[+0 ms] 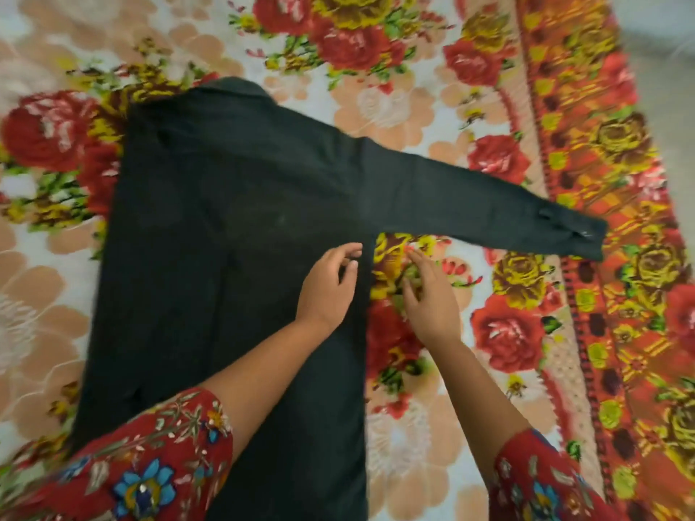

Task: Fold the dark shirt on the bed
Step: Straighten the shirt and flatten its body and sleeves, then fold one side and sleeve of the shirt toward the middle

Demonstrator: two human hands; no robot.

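Bed: a bedspread (413, 107) printed with big red and yellow roses covered the whole bed, with an orange patterned border running down the person's right side; it gave a broad flat place to lay clothing out.
Shirt: the dark shirt (225, 227) lay flat, collar end away from the person and hem toward them, probably so both side edges could be reached from where they stood.
Left edge of shirt: it ran straight with no sleeve showing, which suggested that side was already turned in, though the dark cloth hid any layers.
Sleeve: the right sleeve (470, 201) was stretched out across the bedspread toward the border, its cuff (586, 238) reaching the orange band; laid out that way it looked ready to be folded across the body.
Left hand: the left hand (327, 287) rested on the shirt's right side edge just under the armpit, fingers curled, thumb and forefinger close together as if nipping the seam; whether cloth was truly caught, I could not tell.
Right hand: the right hand (428, 295) hovered just beside that edge over the bedspread, fingers loosely spread and holding nothing, placed as though to take up the side or the sleeve.
Stage: my guess was the fold was partly done, the right side being next.
Risk: a pinch at one point alone might drag the smooth body askew.
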